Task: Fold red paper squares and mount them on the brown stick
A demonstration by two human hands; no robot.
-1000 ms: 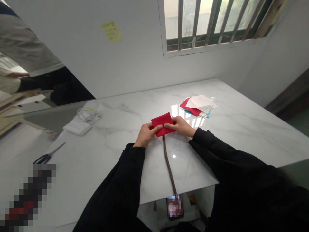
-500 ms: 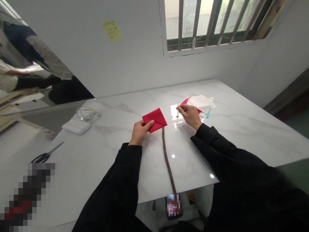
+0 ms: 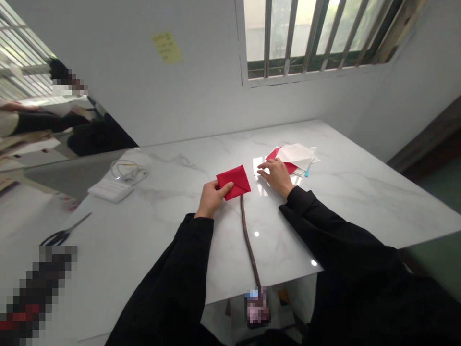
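Pinching the near-left corner of the folded red paper with the left hand, at the middle of the marble table. Right hand open, fingers spread flat on the table, holding nothing, just beside the paper stack.

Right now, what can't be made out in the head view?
- Folded red paper square: near corner hidden under the left hand.
- Stack of red, white and blue sheets: lower sheets covered; near edge behind the right hand.
- Yellow sticky note: writing too small.
- Black-handled scissors: handles partly lost in a pixelated patch.
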